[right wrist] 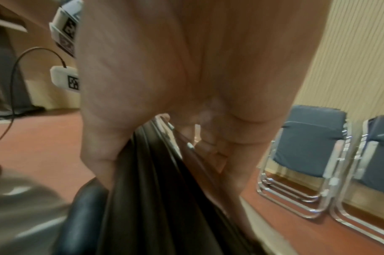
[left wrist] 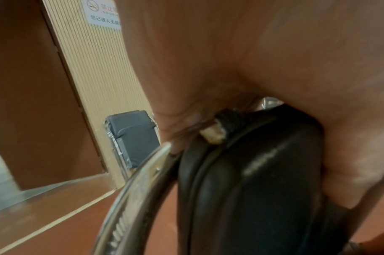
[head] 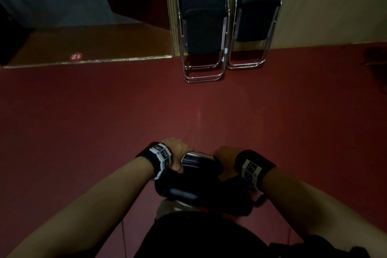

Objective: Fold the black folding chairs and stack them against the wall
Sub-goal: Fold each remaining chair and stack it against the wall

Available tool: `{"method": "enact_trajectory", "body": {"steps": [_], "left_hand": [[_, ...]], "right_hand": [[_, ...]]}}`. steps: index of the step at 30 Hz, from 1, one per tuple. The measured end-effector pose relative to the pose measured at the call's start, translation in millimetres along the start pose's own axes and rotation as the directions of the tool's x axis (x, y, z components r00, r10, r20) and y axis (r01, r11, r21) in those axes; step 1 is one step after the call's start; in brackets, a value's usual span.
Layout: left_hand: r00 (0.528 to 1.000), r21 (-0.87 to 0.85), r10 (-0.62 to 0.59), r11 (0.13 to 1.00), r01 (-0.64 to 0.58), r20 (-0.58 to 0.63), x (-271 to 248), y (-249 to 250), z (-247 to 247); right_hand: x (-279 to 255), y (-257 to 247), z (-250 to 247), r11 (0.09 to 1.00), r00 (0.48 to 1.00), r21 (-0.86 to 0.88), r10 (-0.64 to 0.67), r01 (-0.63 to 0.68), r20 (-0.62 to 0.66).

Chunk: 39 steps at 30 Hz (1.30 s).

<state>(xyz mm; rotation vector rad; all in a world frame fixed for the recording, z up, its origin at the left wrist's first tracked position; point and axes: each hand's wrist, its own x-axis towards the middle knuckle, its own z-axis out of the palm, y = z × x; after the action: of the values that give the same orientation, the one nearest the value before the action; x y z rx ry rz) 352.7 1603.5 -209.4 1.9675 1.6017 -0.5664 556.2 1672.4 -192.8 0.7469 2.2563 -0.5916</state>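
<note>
I hold a folded black chair (head: pixel 196 176) close in front of my body, seen from above. My left hand (head: pixel 178 153) grips its top left corner, fingers curled over the chrome frame (left wrist: pixel 143 172) and black pad (left wrist: pixel 252 172). My right hand (head: pixel 225 158) grips the top right corner, thumb and fingers round the black padding (right wrist: pixel 156 189). Ahead, two stacks of folded black chairs lean on the ribbed beige wall: the left stack (head: pixel 203 25) and the right stack (head: pixel 256 12). The right wrist view shows those leaning chairs (right wrist: pixel 306 146) too.
Dark red floor (head: pixel 188 107) stretches between me and the wall. A raised wooden step (head: pixel 90 44) with a red "12" sticker (head: pixel 76 56) lies at the far left, beside a doorway. A no-smoking sign (left wrist: pixel 103 13) hangs on the wall.
</note>
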Motion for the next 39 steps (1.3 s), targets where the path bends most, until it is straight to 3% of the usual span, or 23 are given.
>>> {"method": "enact_trajectory", "body": {"steps": [4, 5, 7, 9, 19, 23, 28, 39], "left_hand": [[0.995, 0.011, 0.072, 0.997, -0.071, -0.07, 47, -62, -56], [0.996, -0.006, 0.081, 0.997, -0.081, -0.042, 47, -57, -58], [0.994, -0.003, 0.101, 0.995, -0.101, -0.041, 76, -100, -96], [0.993, -0.024, 0.109, 0.994, -0.11, -0.053, 89, -115, -112], [0.99, 0.063, 0.125, 0.991, -0.121, -0.058, 186, -185, -184], [0.997, 0.053, 0.07, 0.996, -0.069, -0.026, 216, -207, -215], [0.999, 0.025, -0.014, 1.0, 0.013, 0.028, 286, -232, -282], [0.987, -0.119, -0.134, 0.985, 0.124, -0.082, 365, -284, -366]], "right_hand": [[47, 19, -75, 0.999, 0.998, 0.015, 0.047, -0.048, 0.041], [43, 19, -75, 0.997, 0.995, 0.033, 0.061, -0.064, 0.074], [76, 30, -124, 0.996, 0.992, -0.003, 0.084, -0.085, 0.095], [91, 37, -139, 0.994, 0.985, 0.014, 0.105, -0.108, 0.134], [184, 103, -206, 0.99, 0.988, -0.031, 0.143, -0.141, 0.064], [216, 131, -243, 0.991, 0.994, -0.088, 0.104, -0.102, 0.017], [264, 205, -313, 0.992, 0.999, -0.114, 0.046, -0.046, -0.01], [339, 285, -445, 0.978, 0.997, -0.196, -0.056, 0.067, 0.058]]}}
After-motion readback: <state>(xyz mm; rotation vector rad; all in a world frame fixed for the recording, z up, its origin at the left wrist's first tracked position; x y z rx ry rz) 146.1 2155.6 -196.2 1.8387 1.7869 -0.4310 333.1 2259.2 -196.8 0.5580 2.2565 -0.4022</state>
